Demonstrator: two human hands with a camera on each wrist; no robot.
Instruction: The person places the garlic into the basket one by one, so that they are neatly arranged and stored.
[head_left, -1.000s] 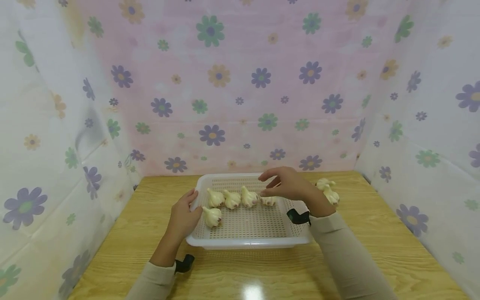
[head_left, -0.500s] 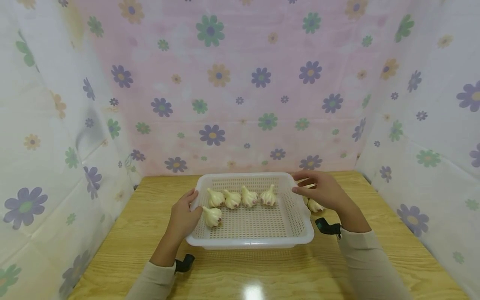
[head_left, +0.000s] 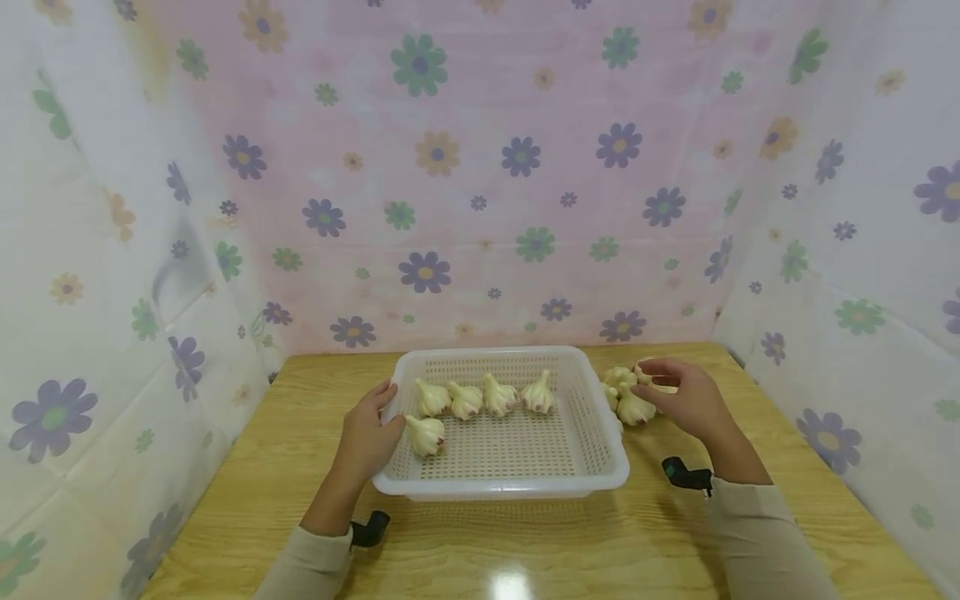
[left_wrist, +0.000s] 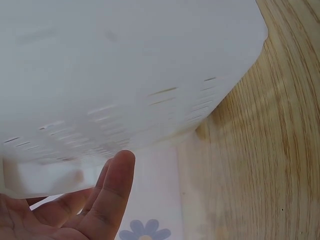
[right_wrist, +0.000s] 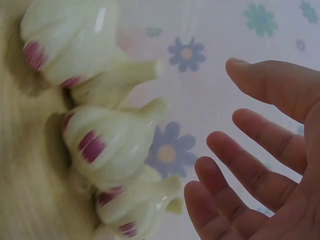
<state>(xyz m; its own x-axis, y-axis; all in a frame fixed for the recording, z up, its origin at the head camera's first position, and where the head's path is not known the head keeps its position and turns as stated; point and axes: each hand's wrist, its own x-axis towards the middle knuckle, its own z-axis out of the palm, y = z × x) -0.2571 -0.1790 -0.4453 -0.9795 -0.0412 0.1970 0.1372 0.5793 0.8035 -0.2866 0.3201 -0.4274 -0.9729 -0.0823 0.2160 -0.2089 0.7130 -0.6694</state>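
A white plastic basket (head_left: 501,486) holds several garlic bulbs (head_left: 500,395): a row along its far side and one bulb (head_left: 425,435) nearer at the left. My left hand (head_left: 369,437) grips the basket's left rim, its fingers (left_wrist: 117,177) against the outer wall in the left wrist view. Right of the basket lies a cluster of more garlic bulbs (head_left: 635,406), purple at their root ends. My right hand (head_left: 692,402) hovers over this cluster, fingers spread and holding nothing. In the right wrist view the bulbs (right_wrist: 112,142) stand just beyond the fingertips (right_wrist: 205,170), apart from them.
The basket stands on a wood-grain table (head_left: 480,542). Flower-patterned cloth (head_left: 480,208) hangs behind and along both sides. A dark wrist mount (head_left: 370,529) sits on the left wrist and another dark mount (head_left: 686,473) on the right.
My right hand has moved from above the basket's far right part, out over its right rim, to the garlic cluster. The rightmost bulb in the row is uncovered. My left hand has stayed put.
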